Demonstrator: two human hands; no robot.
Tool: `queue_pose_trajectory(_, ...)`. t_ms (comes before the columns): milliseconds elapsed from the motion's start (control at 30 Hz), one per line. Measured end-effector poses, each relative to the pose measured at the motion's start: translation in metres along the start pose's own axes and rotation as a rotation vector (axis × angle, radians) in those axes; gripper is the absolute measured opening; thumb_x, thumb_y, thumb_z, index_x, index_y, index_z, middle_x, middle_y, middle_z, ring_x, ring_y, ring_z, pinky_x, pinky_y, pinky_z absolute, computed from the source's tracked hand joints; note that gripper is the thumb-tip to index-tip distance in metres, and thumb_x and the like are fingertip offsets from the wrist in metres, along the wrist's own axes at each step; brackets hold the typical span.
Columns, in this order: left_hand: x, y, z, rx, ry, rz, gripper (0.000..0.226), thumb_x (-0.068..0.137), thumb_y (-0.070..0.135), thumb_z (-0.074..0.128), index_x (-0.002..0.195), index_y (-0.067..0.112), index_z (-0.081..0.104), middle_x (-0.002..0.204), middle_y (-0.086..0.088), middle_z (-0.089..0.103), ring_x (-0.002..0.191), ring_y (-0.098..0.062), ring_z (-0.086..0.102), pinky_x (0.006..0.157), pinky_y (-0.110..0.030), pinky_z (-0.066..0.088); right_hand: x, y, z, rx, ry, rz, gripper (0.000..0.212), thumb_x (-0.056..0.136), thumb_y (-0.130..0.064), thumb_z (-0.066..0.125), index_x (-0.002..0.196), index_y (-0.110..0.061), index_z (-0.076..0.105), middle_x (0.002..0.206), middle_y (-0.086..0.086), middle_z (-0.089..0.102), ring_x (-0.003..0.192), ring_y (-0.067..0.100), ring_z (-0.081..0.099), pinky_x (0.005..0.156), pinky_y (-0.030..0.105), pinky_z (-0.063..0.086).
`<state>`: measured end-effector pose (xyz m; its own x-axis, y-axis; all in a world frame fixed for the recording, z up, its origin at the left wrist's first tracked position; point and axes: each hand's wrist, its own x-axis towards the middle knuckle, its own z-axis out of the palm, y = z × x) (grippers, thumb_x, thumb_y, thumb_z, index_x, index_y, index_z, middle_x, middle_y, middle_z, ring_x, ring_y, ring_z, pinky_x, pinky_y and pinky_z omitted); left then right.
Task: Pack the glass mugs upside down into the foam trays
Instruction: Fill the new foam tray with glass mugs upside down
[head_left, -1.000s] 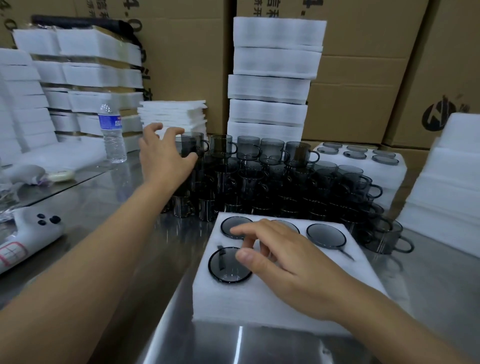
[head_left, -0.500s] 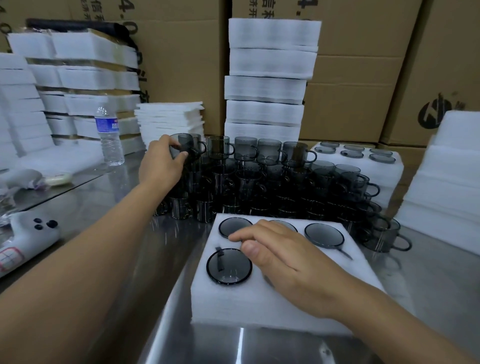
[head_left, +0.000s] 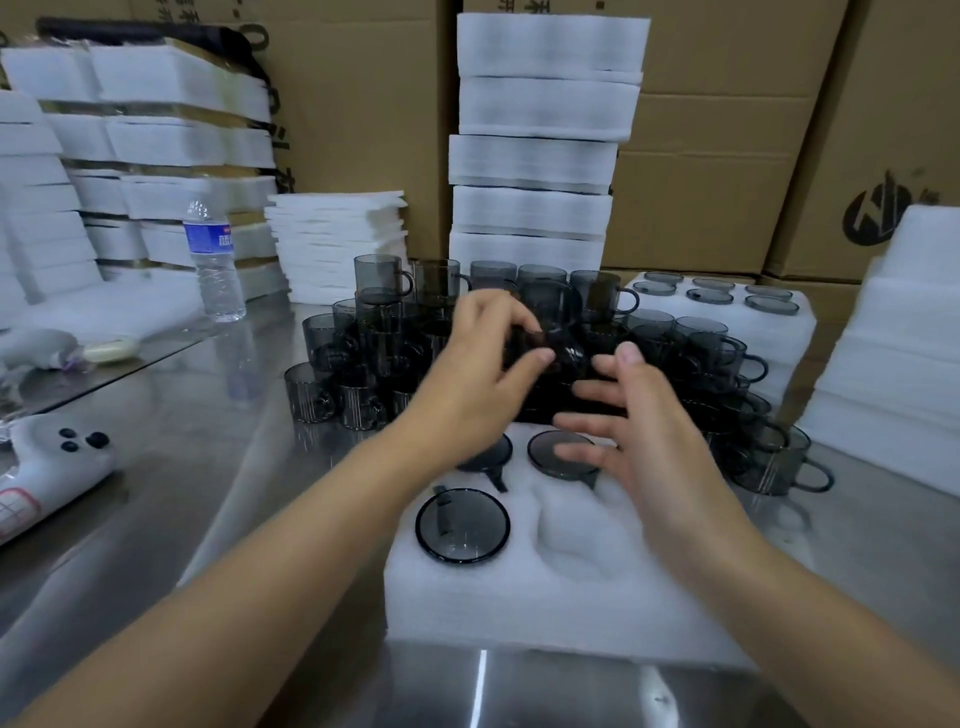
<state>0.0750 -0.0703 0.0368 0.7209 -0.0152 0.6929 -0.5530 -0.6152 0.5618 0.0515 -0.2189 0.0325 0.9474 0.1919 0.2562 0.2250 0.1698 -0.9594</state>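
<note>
A white foam tray (head_left: 519, 603) lies in front of me on the steel table, with smoked-glass mugs set upside down in it; their round bases (head_left: 462, 526) show at the left and back. An empty pocket (head_left: 576, 540) gapes in the front middle. My left hand (head_left: 472, 379) grips a dark glass mug (head_left: 563, 348) above the tray's far edge. Just to its right, my right hand (head_left: 644, 431) hovers with fingers spread, close to the mug. Behind them stands a stacked heap of upright mugs (head_left: 384, 332).
A filled foam tray (head_left: 727, 332) sits at the back right beside piles of foam (head_left: 893, 353). A tall foam stack (head_left: 540, 140) rises behind the mugs before cardboard boxes. A water bottle (head_left: 213, 260) and a white device (head_left: 47, 467) are at the left.
My left hand has taken a mug from the heap's left end and carried it right, over the tray. My right hand has lifted off the tray toward the mug.
</note>
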Motion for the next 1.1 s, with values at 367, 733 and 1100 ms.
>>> queue_pose_trajectory(367,-0.018,0.000,0.009,-0.090,-0.095,0.087,0.051,0.082,0.011,0.070,0.104,0.044,0.038,0.118,0.015,0.033,0.116,0.001,0.043,0.081,-0.024,0.052,0.009,0.004,-0.016,0.278,0.040,0.183,0.038,0.081,-0.015,0.072,0.116,-0.008,0.059,0.111,0.015,0.066,0.096,0.019,0.069,0.069,0.022,0.056)
queue_pose_trajectory(733,-0.018,-0.005,0.008,-0.179,-0.079,-0.034,0.078,0.075,0.012,0.077,0.135,0.033,0.033,0.120,0.013,0.033,0.107,0.008,0.044,0.067,-0.012,0.047,0.011,0.001,-0.017,0.356,-0.023,0.195,0.042,0.069,-0.019,0.073,0.110,-0.011,0.065,0.096,0.006,0.074,0.086,0.015,0.072,0.069,0.021,0.057)
queue_pose_trajectory(1100,-0.018,-0.004,0.006,-0.189,-0.196,-0.061,0.076,0.075,0.009,0.065,0.140,0.032,0.031,0.119,0.019,0.031,0.091,0.011,0.045,0.069,-0.010,0.044,0.008,0.001,-0.016,0.241,0.106,0.161,0.024,0.068,-0.033,0.078,0.087,-0.020,0.073,0.093,-0.002,0.071,0.086,0.013,0.062,0.062,0.022,0.051)
